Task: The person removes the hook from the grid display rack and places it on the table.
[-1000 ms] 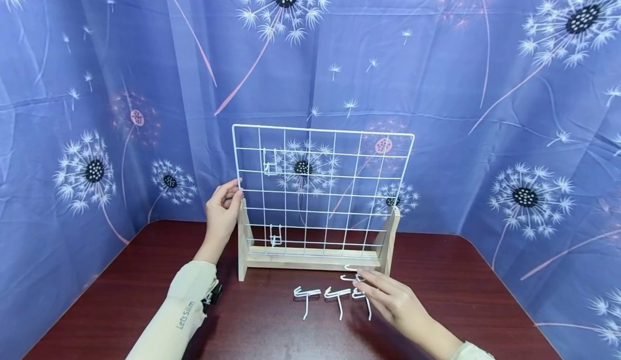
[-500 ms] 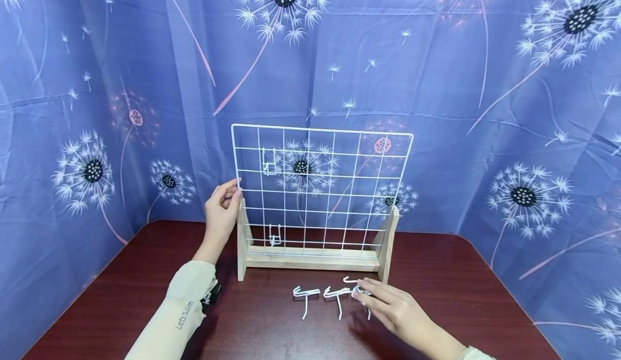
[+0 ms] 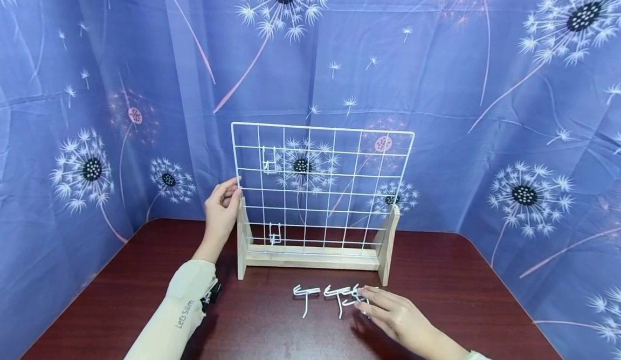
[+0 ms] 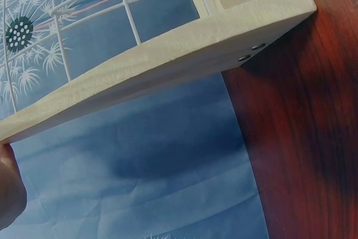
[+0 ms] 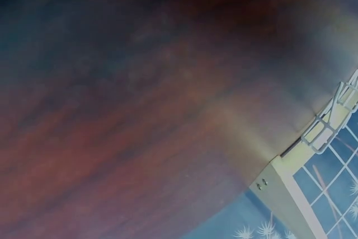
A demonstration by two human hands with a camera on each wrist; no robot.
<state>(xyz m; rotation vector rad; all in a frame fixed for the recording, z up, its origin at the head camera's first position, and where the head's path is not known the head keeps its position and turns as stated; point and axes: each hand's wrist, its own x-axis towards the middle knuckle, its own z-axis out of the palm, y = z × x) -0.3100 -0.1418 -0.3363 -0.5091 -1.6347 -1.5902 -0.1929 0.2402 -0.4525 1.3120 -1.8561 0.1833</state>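
Observation:
A white wire grid panel point(image 3: 320, 129) stands upright in a wooden stand point(image 3: 312, 262). My left hand point(image 3: 222, 209) pinches the panel's left edge, just above the stand's side board point(image 4: 168, 54). Two white wire hooks hang on its left part, an upper hook point(image 3: 269, 167) and a lower hook point(image 3: 275, 236). In front of the stand, my right hand point(image 3: 395, 312) pinches another white hook point(image 3: 347, 302) low over the table, its fingers partly covering it. Beside it lie a left hook point(image 3: 305, 291) and a middle hook point(image 3: 336, 292); a further one is mostly hidden by the hand.
The dark red table point(image 3: 262, 322) reaches back to a blue dandelion-print curtain point(image 3: 194, 53). A black strap point(image 3: 212, 293) sits at my left sleeve. In the right wrist view, white wire hooks point(image 5: 324, 130) overlap the stand's crossbar, and the right hand is out of frame.
My right hand has drawn slightly toward me, and the hook it pinches has come down from near the stand's base to beside the middle hook. The left hand keeps its grip.

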